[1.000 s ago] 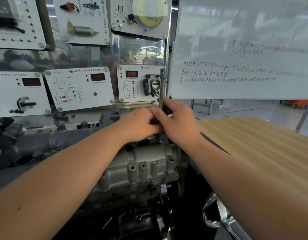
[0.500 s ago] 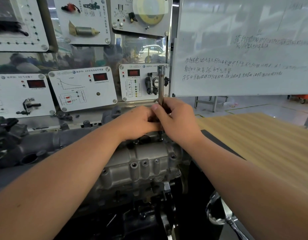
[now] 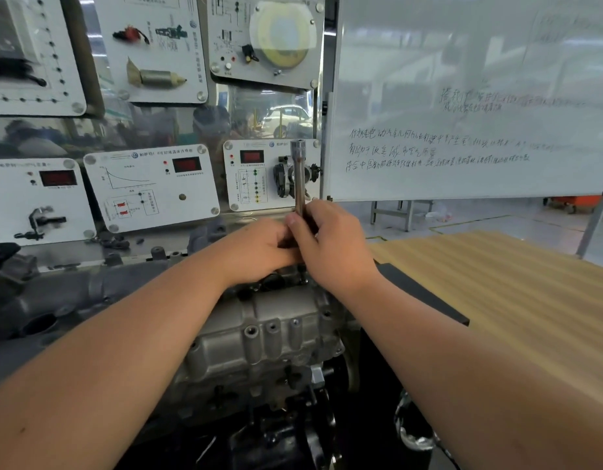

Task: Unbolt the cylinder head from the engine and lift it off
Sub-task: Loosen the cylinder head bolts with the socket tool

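Head view shows my two hands meeting over the far end of the grey cast-aluminium cylinder head (image 3: 259, 337), which sits bolted on the dark engine block (image 3: 286, 432) directly below my fingers. My right hand (image 3: 330, 252) has its fingers curled round the lower part of a long, slim, steel socket extension bar (image 3: 298, 178); the thumb lies along the shaft. My left hand (image 3: 259, 249) sits just beside it, touching, its fingers curled in toward the base of the bar, but I cannot tell exactly what they pinch, since the right hand covers that spot.

The bar stands close to upright, its long axis running from the hidden bolt under my fingers up past them to its square-drive top, which rises well above both hands. I judge the tool is seated on one of the head bolts at the far edge of the casting, so the coming move turns on keeping that axis in line with the bolt; both hands are equally near.

Room is tight beyond the fingers: the white sensor display panels (image 3: 151, 188) stand close behind the bar, and the whiteboard (image 3: 463, 96) edge is to the right of it. The wooden table (image 3: 496, 293) lies right of my right hand, offering open room for setting the head down later.
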Motion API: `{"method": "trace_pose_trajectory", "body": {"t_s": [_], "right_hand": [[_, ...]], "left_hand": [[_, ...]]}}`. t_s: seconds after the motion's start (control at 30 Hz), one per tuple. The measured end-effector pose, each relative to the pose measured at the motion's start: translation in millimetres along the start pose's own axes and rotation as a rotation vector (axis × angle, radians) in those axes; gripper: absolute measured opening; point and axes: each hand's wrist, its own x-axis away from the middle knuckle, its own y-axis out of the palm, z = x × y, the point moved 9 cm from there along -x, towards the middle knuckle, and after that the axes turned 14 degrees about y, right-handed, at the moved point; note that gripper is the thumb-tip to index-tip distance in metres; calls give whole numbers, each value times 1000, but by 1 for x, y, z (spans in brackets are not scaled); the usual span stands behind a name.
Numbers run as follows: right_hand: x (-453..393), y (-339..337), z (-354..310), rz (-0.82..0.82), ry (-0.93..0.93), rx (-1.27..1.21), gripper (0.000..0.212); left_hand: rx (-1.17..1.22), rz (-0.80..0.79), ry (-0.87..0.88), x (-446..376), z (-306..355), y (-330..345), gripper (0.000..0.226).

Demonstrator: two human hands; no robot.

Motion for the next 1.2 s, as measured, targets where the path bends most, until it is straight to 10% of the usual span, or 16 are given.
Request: {"method": "trace_pose_trajectory", "body": {"t_s": [0.47, 0.63, 1.2], "right_hand": [[0, 10, 2, -46, 46, 85, 29], [-3, 6, 6, -44, 95, 91, 33], [-6, 2, 8, -26, 70, 49, 47]], "left_hand": [[-102, 71, -42, -4, -5, -7, 43], [10, 31, -40, 0, -4, -2, 12], [69, 50, -29, -1, 0, 0, 10]]}}
